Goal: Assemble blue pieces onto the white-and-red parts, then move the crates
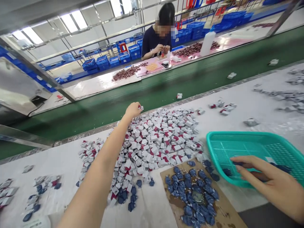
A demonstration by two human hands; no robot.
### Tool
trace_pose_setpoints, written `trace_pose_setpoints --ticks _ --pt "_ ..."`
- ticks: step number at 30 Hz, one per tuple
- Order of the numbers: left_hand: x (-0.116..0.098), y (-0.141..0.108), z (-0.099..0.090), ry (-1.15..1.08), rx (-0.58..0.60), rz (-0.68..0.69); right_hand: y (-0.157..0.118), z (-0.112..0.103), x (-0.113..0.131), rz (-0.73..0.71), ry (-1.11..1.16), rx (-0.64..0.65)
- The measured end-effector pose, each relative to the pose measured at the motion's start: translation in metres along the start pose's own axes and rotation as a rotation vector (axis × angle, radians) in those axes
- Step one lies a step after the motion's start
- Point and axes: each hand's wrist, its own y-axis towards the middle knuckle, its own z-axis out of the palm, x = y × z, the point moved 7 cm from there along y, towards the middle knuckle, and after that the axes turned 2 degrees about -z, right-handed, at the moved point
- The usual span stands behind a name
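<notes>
My left hand (132,110) reaches over the far edge of a large heap of small white-and-red parts (152,142), pinching one such part (141,108) at its fingertips. My right hand (268,179) sits above a teal plastic basket (247,142), its fingers curled on a dark blue part (238,163). Several similar blue parts (282,168) lie inside the basket. A mound of blue parts (194,196) rests on a brown cardboard sheet (172,198) between my hands.
Grey parts (287,98) lie scattered on the white-covered bench (237,109) to the right. Beyond it runs a green conveyor belt (147,95) carrying a few pale parts. Across the belt, a co-worker's hands (161,49) work at a table, with blue crates (197,30) behind.
</notes>
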Motion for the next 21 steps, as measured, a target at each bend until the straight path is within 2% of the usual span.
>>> trace_pose_setpoints --ticks 2,4,7,9,11,14,16,18,21 --pt "0.005 -0.022 -0.024 -0.043 -0.093 -0.012 -0.015 0.008 0.027 0.049 0.154 0.074" --pt "0.012 -0.053 -0.047 -0.083 -0.18 -0.029 -0.032 0.017 0.048 0.127 0.358 0.088" --pt "0.026 -0.122 -0.073 -0.358 -0.391 -0.069 -0.059 0.045 0.065 0.275 0.776 0.181" --pt "0.034 -0.178 -0.075 -0.654 -0.549 -0.112 -0.074 0.067 0.071 0.382 1.036 0.263" --pt "0.036 -0.234 -0.058 -0.881 -0.64 -0.186 -0.087 0.083 0.073 0.459 1.181 0.293" --pt "0.027 -0.304 -0.009 -1.105 -0.62 -0.353 -0.099 0.097 0.073 0.434 1.125 0.274" --pt "0.017 -0.336 0.029 -1.234 -0.539 -0.465 -0.102 0.099 0.068 0.347 0.922 0.194" --pt "0.005 -0.358 0.061 -1.325 -0.454 -0.531 -0.103 0.095 0.063 0.229 0.608 0.13" --pt "-0.016 -0.375 0.093 -1.394 -0.286 -0.533 -0.101 0.093 0.058 0.058 0.182 0.162"
